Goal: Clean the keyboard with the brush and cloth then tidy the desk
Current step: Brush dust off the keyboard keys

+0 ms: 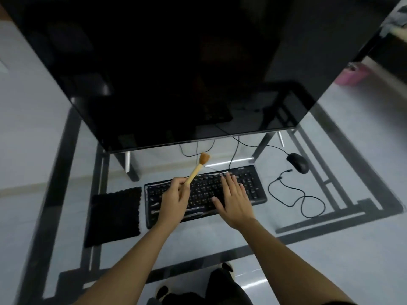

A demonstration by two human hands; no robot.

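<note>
The left hand (174,199) pinched the handle of the brush (196,169), whose bristles pointed up and away, lifted clear of the keys rather than sweeping them. The right hand (234,200) lay flat with straight fingers on the right half of the keyboard (253,183), steadying it and holding nothing. A glossy film seemed to cover the keyboard's left part, though I could not tell what it was. The cloth (114,214) lay flat just left of the keyboard, apparently unused. By my reading the brushing was barely begun or between strokes; wiping was still to come, and the mouse (297,162) and loose cable (293,198) awaited tidying on the glass desk (330,238).
</note>
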